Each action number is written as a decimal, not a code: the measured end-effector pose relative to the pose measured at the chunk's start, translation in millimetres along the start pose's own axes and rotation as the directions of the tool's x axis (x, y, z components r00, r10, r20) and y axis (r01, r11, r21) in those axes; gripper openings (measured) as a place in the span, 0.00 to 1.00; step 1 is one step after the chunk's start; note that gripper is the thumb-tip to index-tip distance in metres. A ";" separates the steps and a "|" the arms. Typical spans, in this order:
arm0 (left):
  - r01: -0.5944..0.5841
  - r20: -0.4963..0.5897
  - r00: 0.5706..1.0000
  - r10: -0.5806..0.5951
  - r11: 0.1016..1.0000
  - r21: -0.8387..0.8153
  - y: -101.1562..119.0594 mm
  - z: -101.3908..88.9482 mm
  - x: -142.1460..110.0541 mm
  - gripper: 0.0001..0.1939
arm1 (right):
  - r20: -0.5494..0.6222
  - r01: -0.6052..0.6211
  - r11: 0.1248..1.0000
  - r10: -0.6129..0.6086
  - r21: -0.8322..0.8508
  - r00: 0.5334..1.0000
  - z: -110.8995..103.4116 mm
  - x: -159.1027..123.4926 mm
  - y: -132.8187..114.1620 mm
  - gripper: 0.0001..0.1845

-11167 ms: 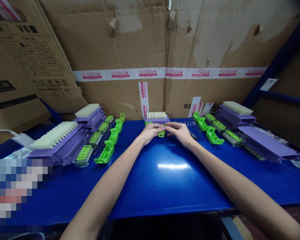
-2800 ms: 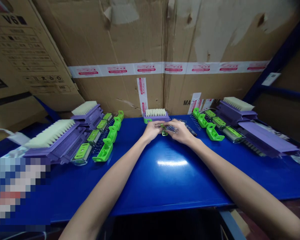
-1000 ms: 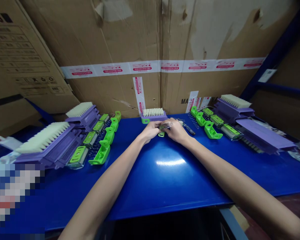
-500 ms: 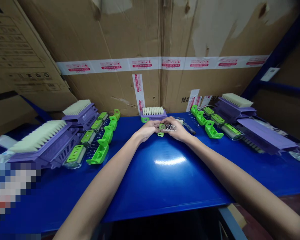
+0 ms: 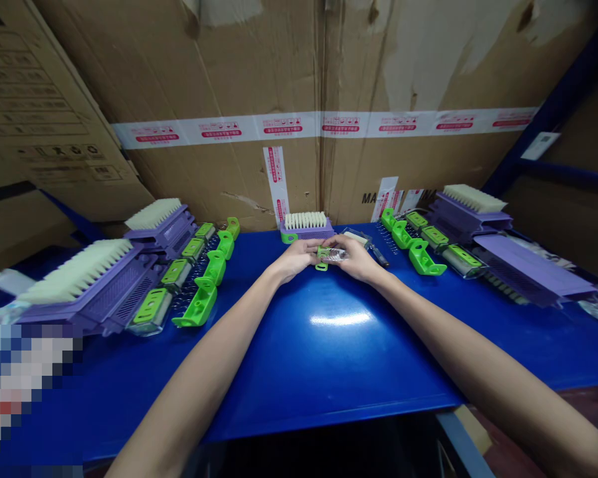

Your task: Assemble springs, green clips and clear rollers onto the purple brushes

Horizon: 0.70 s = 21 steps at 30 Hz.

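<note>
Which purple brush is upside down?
The front purple brush on the right. Its bristles poke out underneath, but the other brushes have theirs on top.

The coil spring (image 5: pixel 337 254) is blurred and partly behind the right hand (image 5: pixel 353 259); the carton's (image 5: pixel 44 99) top lettering runs out of sight.

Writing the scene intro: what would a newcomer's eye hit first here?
Probably the bright green brackets, lined up on the left of the glossy blue table. Then the purple housings with cream bristles at far left, and the two hands meeting mid-table around a small green part and a spring.
</note>
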<state>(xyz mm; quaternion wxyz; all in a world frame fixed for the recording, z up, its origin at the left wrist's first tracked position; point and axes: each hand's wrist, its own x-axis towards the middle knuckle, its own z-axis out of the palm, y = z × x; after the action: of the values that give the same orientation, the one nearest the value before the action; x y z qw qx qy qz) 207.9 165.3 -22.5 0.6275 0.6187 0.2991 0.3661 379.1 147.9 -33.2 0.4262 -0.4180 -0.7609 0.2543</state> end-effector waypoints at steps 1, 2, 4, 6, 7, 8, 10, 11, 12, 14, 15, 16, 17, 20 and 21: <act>-0.013 0.002 1.000 0.013 1.000 0.005 -0.1 0.2 -0.4 0.25 | 0.011 -0.010 1.000 0.010 0.010 1.000 0.8 0.1 0.5 0.14; -0.023 0.002 1.000 0.023 1.000 0.009 -0.3 0.3 -0.7 0.25 | 0.020 -0.021 1.000 0.021 0.019 1.000 1.6 0.1 0.9 0.14; -0.019 -0.009 1.000 0.019 1.000 0.011 -1.0 0.3 -0.6 0.25 | 0.016 -0.024 1.000 0.024 0.010 1.000 3.2 0.1 1.2 0.12; 0.015 -0.026 1.000 -0.015 1.000 0.007 -2.1 -0.2 0.5 0.27 | -0.020 -0.008 1.000 0.008 -0.029 1.000 4.3 -0.1 0.2 0.10; 0.030 -0.027 0.999 -0.030 1.000 0.003 -2.7 -0.6 1.2 0.29 | -0.033 -0.006 0.999 0.004 -0.045 0.999 4.6 -0.3 -0.7 0.09; 0.037 -0.020 0.999 -0.037 0.999 0.001 -3.3 -1.1 1.9 0.29 | -0.043 -0.007 0.998 0.005 -0.056 0.999 4.8 -0.4 -1.6 0.09; 0.028 0.003 1.000 -0.028 1.000 -0.003 -4.3 -2.1 2.8 0.29 | -0.062 -0.005 0.998 0.001 -0.067 0.998 4.8 -0.5 -3.2 0.07; 0.021 0.013 1.000 -0.021 1.000 -0.005 -4.5 -2.5 3.1 0.28 | -0.075 0.001 0.997 -0.006 -0.072 0.997 4.6 -0.4 -3.8 0.07; 0.015 0.018 1.000 -0.015 1.000 -0.007 -4.7 -2.8 3.1 0.28 | -0.091 0.007 0.997 -0.014 -0.076 0.996 4.4 -0.1 -4.2 0.05; 0.014 0.016 1.000 -0.014 1.000 -0.002 -4.7 -3.2 2.9 0.28 | -0.112 0.012 0.997 -0.020 -0.078 0.993 3.8 0.9 -4.4 0.03; 0.018 0.012 1.000 -0.018 1.000 0.004 -4.7 -3.3 2.7 0.28 | -0.115 0.003 0.997 -0.011 -0.071 0.993 3.5 1.5 -4.4 0.03; 0.024 0.008 1.000 -0.024 1.000 0.011 -4.6 -3.5 2.5 0.28 | -0.116 -0.012 0.998 0.004 -0.063 0.993 3.4 2.2 -4.3 0.03; 0.029 0.005 1.000 -0.029 0.999 0.017 -4.7 -3.7 2.4 0.29 | -0.115 -0.028 0.998 0.021 -0.056 0.993 3.4 2.9 -4.3 0.03; 0.035 0.001 0.999 -0.035 0.999 0.018 -5.0 -5.0 2.3 0.29 | -0.121 -0.081 0.996 0.077 -0.034 0.990 4.2 4.5 -3.8 0.04; 0.032 0.002 0.999 -0.032 0.999 0.014 -5.1 -5.6 2.2 0.29 | -0.117 -0.101 0.995 0.098 -0.020 0.988 4.7 5.0 -3.4 0.03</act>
<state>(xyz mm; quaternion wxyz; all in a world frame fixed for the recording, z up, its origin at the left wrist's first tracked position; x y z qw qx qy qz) 204.9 170.4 -27.8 0.6294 0.6185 0.3109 0.3531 372.3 150.3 -30.9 0.4511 -0.4751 -0.7161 0.2409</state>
